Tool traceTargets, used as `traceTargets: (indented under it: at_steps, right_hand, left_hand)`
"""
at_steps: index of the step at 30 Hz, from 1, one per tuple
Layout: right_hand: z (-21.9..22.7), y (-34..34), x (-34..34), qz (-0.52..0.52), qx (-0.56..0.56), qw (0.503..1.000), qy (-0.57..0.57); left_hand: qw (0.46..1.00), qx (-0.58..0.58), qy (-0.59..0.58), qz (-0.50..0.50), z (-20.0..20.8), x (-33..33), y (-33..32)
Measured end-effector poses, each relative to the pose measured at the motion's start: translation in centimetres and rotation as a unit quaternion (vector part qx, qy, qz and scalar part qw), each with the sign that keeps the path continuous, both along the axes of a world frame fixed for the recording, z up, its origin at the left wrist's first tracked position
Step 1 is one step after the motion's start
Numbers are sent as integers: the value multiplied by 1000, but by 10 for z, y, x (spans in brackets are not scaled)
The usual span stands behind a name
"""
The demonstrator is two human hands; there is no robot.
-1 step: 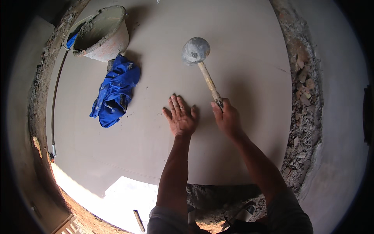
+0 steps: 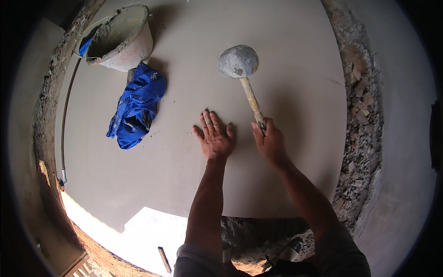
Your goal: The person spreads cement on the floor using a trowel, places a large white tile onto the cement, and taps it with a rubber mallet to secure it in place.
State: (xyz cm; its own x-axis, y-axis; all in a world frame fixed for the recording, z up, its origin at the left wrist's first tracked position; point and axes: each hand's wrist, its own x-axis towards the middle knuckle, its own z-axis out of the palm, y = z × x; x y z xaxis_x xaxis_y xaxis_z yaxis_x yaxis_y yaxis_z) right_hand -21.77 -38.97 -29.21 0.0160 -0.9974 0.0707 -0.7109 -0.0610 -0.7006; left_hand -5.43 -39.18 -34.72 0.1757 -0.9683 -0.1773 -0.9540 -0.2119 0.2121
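My left hand (image 2: 215,138) lies flat, palm down and fingers spread, on a large smooth grey-beige slab (image 2: 184,177). To its right, my right hand (image 2: 271,142) is wrapped round the lower end of a wooden handle. That handle belongs to a rubber mallet (image 2: 251,99), whose grey, mortar-smeared head points away from me. A shadow falls on the slab to the right of the mallet, which appears raised off the surface.
At the far left a mortar-caked bucket (image 2: 131,53) stands tilted on the slab, beside a crumpled blue cloth (image 2: 138,104). A thin rod (image 2: 67,120) runs along the left edge. Broken rubble (image 2: 360,120) fills the gap before the right wall. Bright sunlight hits the near left.
The mallet's head has swung slightly to the right and its angle has changed, with my right hand shifting a little. My left hand stays in place.
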Motion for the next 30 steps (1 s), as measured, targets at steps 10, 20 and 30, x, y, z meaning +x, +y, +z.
traceTargets:
  at_steps: [10, 20, 30]
  right_hand:
    - [4, 31, -9, 16, 63, 994, 87]
    - [22, 64, -23, 13, 147, 983, 108]
    - [28, 140, -23, -6, 34, 999, -26]
  left_hand:
    - [999, -21, -23, -10, -1, 0, -5]
    - [999, -18, -34, -8, -2, -1, -4]
    - [998, -34, -9, 48, 0, 20, 116]
